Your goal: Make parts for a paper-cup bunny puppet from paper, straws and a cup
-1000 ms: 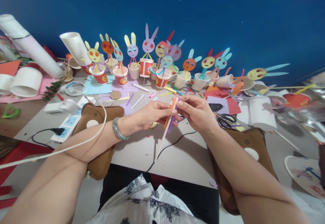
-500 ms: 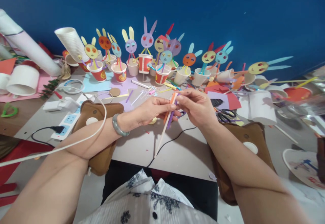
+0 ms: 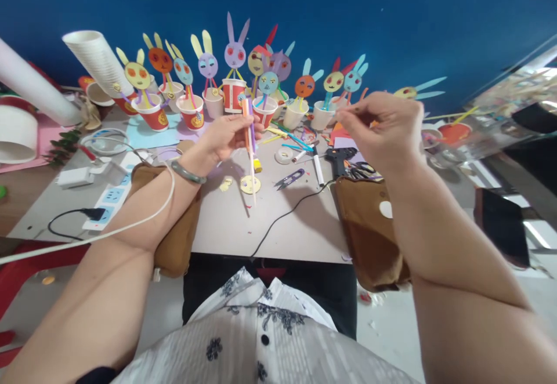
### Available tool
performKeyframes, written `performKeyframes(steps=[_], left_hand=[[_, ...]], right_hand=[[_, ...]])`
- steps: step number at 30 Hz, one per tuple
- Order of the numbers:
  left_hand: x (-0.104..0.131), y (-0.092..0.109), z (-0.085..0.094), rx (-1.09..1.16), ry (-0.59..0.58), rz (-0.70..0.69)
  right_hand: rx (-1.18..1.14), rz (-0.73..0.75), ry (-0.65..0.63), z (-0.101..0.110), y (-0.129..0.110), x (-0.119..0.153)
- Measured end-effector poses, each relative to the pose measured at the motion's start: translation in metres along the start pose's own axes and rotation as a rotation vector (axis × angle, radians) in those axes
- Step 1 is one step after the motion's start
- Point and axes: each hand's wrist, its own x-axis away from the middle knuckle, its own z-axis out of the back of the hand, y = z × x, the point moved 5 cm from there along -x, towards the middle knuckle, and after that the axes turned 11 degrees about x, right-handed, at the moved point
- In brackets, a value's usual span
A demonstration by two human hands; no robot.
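Observation:
My left hand point(image 3: 227, 136) is closed around a pale stick point(image 3: 252, 178) with an orange strip point(image 3: 246, 108) and a purple strip point(image 3: 251, 111) along its upper part. The stick's lower end points down towards a round yellow paper piece point(image 3: 250, 185) on the table. My right hand point(image 3: 383, 123) is raised well to the right, apart from the stick. Its thumb and fingers are pinched together, and whatever may be between them is too small to make out. Purple-handled thread snips point(image 3: 290, 180) lie between the hands, and a black glue gun point(image 3: 339, 160) lies below my right hand.
Paper cups point(image 3: 190, 111) with rabbit-faced figures line the back by the blue wall. A stack of white cups point(image 3: 93, 62), a power strip point(image 3: 114, 195) and a white cable point(image 3: 143, 220) are at left. Brown pouches point(image 3: 363, 239) flank the front. A tape roll point(image 3: 284, 155) and marker point(image 3: 318, 166) lie mid-table.
My right hand has left the stick and moved up and right. My left hand has moved left, the stick and strips still in it. The view has shifted, showing the snips and yellow pieces.

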Motion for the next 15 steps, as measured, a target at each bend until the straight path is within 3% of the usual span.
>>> performKeyframes(steps=[3, 6, 10, 12, 15], left_hand=[[-0.007, 0.018, 0.012, 0.022, 0.044, -0.048], [-0.013, 0.031, 0.022, 0.078, 0.073, -0.092], [-0.017, 0.032, 0.028, 0.119, 0.081, -0.123], [-0.017, 0.029, 0.027, 0.115, 0.075, -0.119], [-0.016, 0.024, 0.024, 0.098, 0.057, -0.096]], right_hand=[[0.118, -0.036, -0.129, -0.011, 0.017, 0.011], [0.213, -0.107, -0.350, -0.033, 0.029, 0.031], [0.439, -0.053, -0.767, -0.071, 0.020, 0.064], [0.470, 0.020, -0.906, -0.086, 0.009, 0.076], [0.559, 0.060, -0.915, -0.101, 0.005, 0.078]])
